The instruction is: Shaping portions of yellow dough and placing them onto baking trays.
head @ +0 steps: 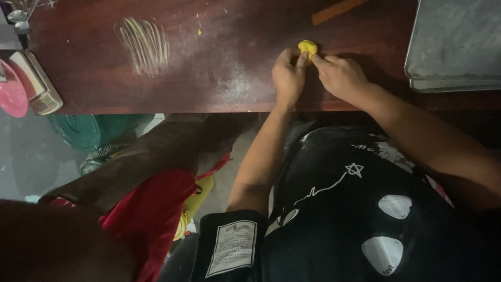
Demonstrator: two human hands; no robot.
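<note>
Left hand (288,77), right hand (339,77) apparently pinching yellow lump (308,48).

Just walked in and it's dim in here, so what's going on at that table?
A person is working a small yellow lump of something soft, maybe dough or clay, on a dark wooden table. Their left hand and right hand meet at it, fingers pinching it from both sides. Pale scrape marks streak the tabletop to the left. A metal tray sits at the right edge, an orange stick lies further back, and a pink scale stands at the far left.
</note>
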